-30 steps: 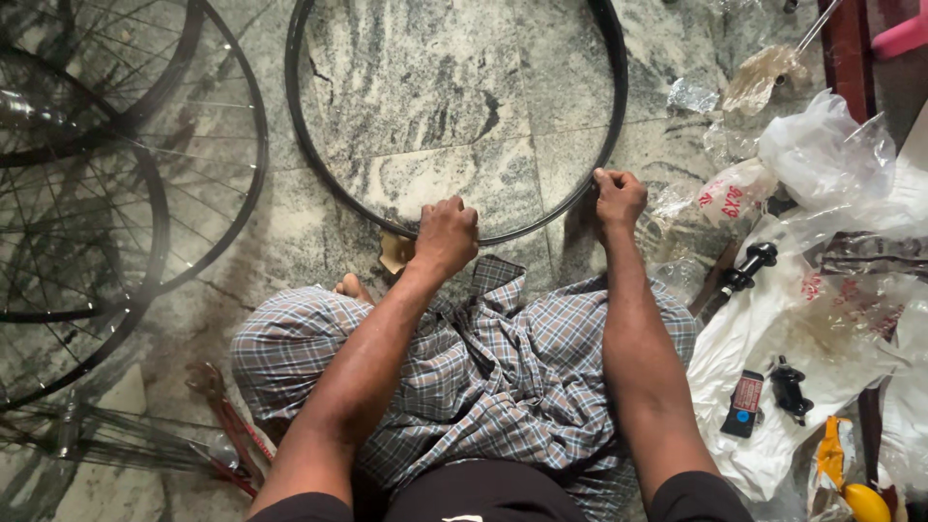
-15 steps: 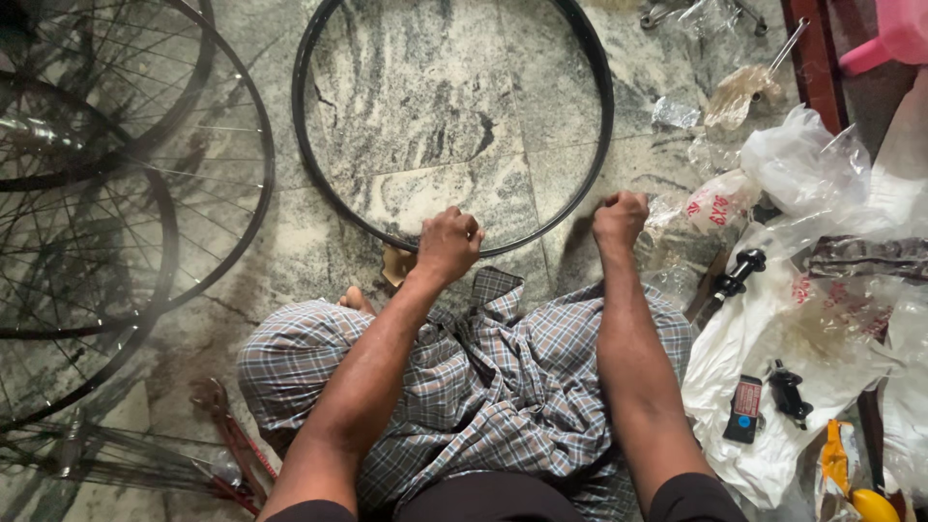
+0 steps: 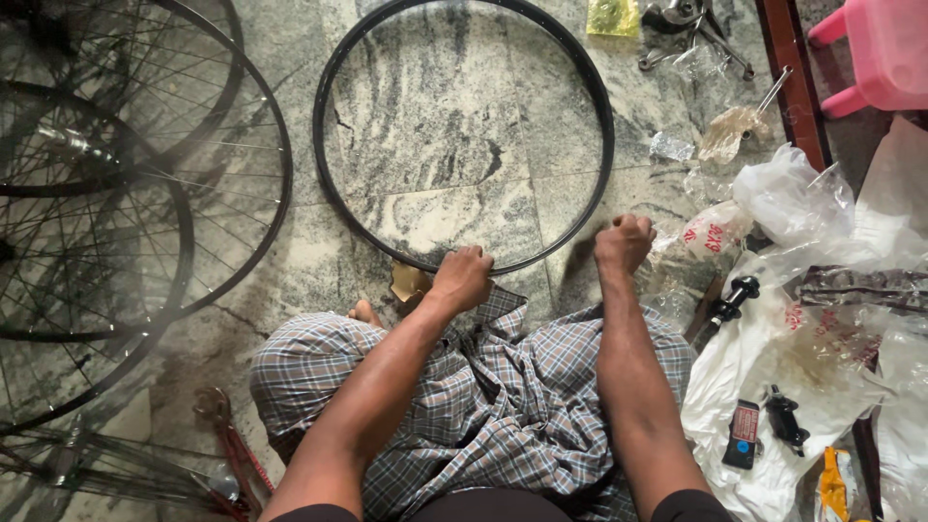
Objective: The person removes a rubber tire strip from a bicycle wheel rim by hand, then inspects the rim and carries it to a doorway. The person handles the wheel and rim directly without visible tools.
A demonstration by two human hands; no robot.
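A bare black bicycle rim (image 3: 333, 174) lies flat on the marble floor in front of me. My left hand (image 3: 462, 278) is closed over its nearest part, just above my checked cloth-covered lap (image 3: 503, 406). My right hand (image 3: 623, 242) is a closed fist at the rim's lower right outer edge, touching or almost touching it. I cannot make out the rim inside that fist. A small tan scrap (image 3: 408, 282) lies beside my left hand.
Several spoked wheels (image 3: 145, 193) are stacked on the left. Clear plastic bags (image 3: 802, 251) with black parts (image 3: 735, 295) spread on the right, and a pink plastic stool (image 3: 884, 53) stands at the far right. Metal parts (image 3: 691, 29) lie beyond the rim, and a red-handled tool (image 3: 232, 454) lies lower left.
The view has tilted, so the whole rim now shows. Both hands stay at the rim's near edge. The right fist now sits a little outside the rim.
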